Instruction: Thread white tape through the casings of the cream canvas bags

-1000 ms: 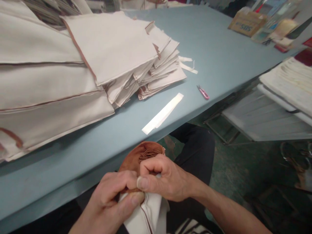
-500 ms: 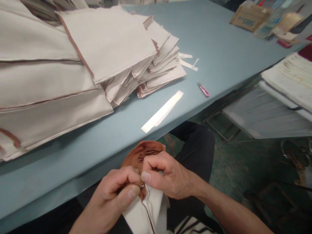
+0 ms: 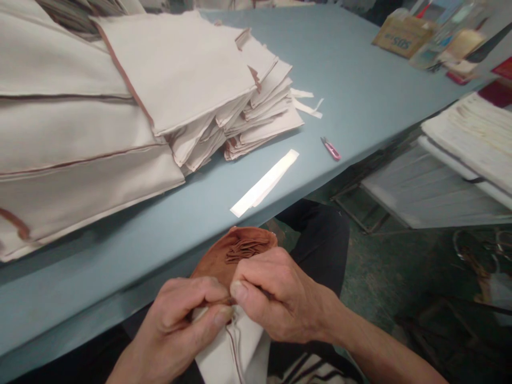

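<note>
Over my lap, just past the table's front edge, both hands pinch a cream fabric piece (image 3: 216, 357) with a brown-edged seam running down its middle. My left hand (image 3: 176, 314) is closed on its upper edge, thumb and forefinger pressed together. Right beside it, my right hand (image 3: 276, 293) grips the same edge, its thumb nearly touching the left fingertips. Exactly what lies between the fingertips is hidden. Behind the hands a brown cloth (image 3: 212, 261) spreads out, carrying a bunch of folded dark brown strips (image 3: 245, 249).
Stacked cream fabric pieces (image 3: 180, 69) with brown edging cover the left of the blue table (image 3: 352, 80). Pale strips (image 3: 266, 184) and pink thread snips (image 3: 331, 149) lie near its front edge. A cardboard box (image 3: 404, 34) stands far right; a white-topped stack (image 3: 472, 133) is beside the table.
Both hands have drawn the pinched edge slightly, and the right hand has turned with its knuckles more upward. More of the brown cloth shows behind them. The view has shifted a little.
</note>
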`<action>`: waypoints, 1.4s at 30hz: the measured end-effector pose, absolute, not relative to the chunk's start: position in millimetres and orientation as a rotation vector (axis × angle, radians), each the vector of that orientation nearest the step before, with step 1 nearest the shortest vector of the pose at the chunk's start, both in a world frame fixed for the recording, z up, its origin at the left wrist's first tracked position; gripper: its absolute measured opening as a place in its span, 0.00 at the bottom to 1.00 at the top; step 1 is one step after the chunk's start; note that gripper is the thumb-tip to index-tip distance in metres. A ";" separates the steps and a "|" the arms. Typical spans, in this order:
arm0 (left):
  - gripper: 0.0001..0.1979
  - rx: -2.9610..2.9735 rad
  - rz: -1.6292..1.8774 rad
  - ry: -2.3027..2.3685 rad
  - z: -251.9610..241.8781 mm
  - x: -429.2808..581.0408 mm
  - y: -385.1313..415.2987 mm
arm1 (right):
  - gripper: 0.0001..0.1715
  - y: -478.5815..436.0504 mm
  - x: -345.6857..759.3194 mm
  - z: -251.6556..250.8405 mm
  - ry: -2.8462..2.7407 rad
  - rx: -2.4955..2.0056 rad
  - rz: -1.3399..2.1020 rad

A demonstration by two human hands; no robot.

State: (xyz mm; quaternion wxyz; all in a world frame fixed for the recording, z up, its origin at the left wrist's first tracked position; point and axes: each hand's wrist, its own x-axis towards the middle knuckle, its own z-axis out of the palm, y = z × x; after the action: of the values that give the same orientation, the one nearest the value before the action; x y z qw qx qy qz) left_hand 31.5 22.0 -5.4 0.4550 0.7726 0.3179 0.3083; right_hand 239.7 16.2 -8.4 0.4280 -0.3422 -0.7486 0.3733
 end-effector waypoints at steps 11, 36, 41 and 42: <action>0.15 2.063 0.520 0.923 16.6 27.5 14.1 | 0.29 8.8 239.8 18.2 -2.136 -1.000 0.698; 0.28 0.930 1.016 0.795 -52.9 43.9 -23.5 | 0.36 -3.1 211.1 -29.2 -1.136 -0.870 1.739; 0.26 0.874 0.991 0.769 -55.4 39.1 -22.5 | 0.34 1.6 207.7 -26.4 -1.088 -0.866 1.725; 0.26 0.870 0.986 0.776 -54.2 39.0 -21.8 | 0.33 3.1 207.4 -24.9 -1.081 -0.864 1.730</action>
State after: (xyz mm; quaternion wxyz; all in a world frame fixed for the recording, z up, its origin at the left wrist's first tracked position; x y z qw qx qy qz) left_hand 39.0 -21.8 -54.2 0.7225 0.3940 0.3512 0.4466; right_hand 207.4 3.1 -24.9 0.4467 -0.3490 -0.4363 0.6988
